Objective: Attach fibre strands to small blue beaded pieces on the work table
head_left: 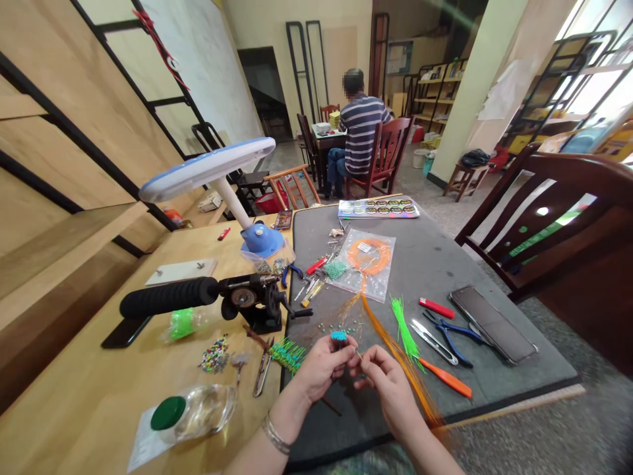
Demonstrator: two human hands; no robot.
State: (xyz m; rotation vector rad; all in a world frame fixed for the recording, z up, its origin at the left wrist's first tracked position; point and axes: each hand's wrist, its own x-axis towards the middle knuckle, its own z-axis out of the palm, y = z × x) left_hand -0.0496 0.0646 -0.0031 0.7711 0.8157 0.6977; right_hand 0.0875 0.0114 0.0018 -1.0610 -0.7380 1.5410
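My left hand [321, 364] pinches a small turquoise beaded cluster [339, 336] that sticks up past the fingertips. Close beside it, my right hand [383, 373] has thumb and forefinger pressed together on a thin yellowish strand [359, 354]; where the strand ends is hidden. Small green beads [351, 326] lie scattered just beyond the hands. A long bundle of orange filaments [383, 336] runs past my right hand. To the left of my left wrist lies a stick with green bristle-like strands [287, 356]. Bright green strands [404, 326] lie to the right.
Snips [435, 342], blue-handled pliers [457, 340], a red lighter [436, 308] and a phone [493, 323] are on the right of the mat [524, 382]. At left stand a clamp tool [252, 300], a blue-based lamp [262, 237] and a green-lidded jar [198, 412]. A person [363, 135] sits further back.
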